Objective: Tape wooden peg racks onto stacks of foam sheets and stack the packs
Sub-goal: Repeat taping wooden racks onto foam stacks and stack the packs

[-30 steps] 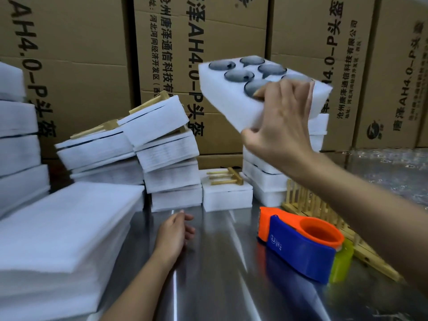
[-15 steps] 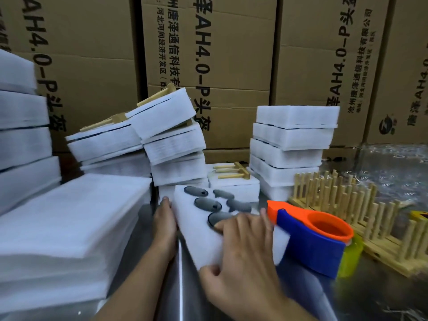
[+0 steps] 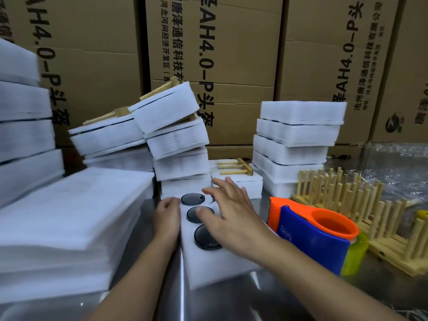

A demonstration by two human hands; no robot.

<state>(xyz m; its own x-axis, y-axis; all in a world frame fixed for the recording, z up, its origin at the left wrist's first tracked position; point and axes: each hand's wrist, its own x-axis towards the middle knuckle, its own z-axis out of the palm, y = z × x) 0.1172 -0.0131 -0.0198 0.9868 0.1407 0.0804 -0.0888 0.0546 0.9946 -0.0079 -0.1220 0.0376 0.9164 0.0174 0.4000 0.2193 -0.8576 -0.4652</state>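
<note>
My right grip (image 3: 231,218) is spreading wide, fingers straight and apart, over the foam stack (image 3: 215,265), which is lying flat on the worktop (image 3: 289,302) directly under my palm. I can't tell whether the palm is pressing down yet or only hovering. My left grip (image 3: 167,217) is resting against the stack's left edge with the fingers bent. Whether they're curling round the edge or only pressing on it, I cannot tell. Dark round cut-outs (image 3: 192,198) are showing between my two grips, so I'm reading this as squaring-up before a rack goes on.

To do it well, I'm planning to press with the flat of the right palm rather than the fingertips, because this foam is looking soft and will likely dent. The left grip is acting as the fence, so nudging the sheets against it should line the edges up.

The tape dispenser (image 3: 308,239) is sitting just to the right of my right grip, an easy reach. The wooden peg racks (image 3: 361,205) are standing beyond it, further right. I'm judging one rack wants centring on the stack before any tape, or the pack will sit crooked.

Finished packs (image 3: 296,140) are standing ahead of my right grip. The leaning pile (image 3: 171,126) ahead of my left grip is looking shaky, so a square pack matters.
</note>
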